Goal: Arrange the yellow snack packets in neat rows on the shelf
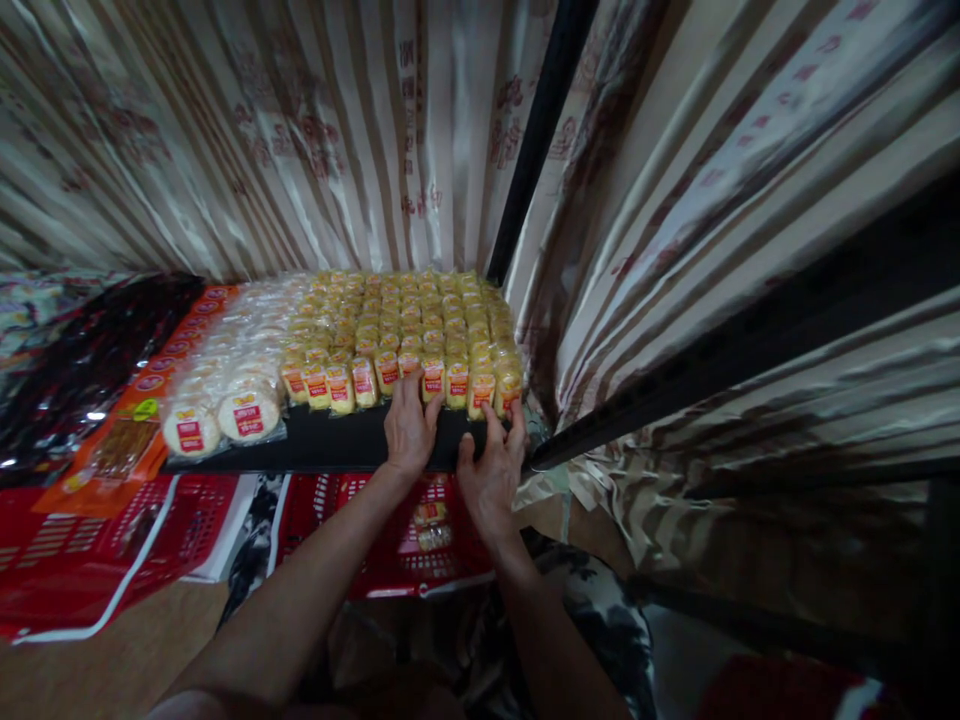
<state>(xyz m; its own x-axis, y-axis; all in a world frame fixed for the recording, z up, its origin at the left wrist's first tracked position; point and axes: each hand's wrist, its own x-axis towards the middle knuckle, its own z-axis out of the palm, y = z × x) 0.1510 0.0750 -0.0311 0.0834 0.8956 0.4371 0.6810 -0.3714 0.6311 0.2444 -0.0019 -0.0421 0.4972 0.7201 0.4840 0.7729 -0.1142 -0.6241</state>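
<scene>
Here, the head view shows yellow packets [405, 315] right on the black shelf [330, 445]. The left hand [409, 425] and right hand [491, 480], loosely open, clasp nothing visible against the near row; uneven pushing could topple packets toward the red basket [382, 575].

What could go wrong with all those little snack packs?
The left hand and right hand are at the front of the crowded yellow packs; a hard push might tip some. The round white packs sit near the black shelf's front edge, so a bump could knock one off. The front orange packet pokes out over a red basket and might slip.
</scene>
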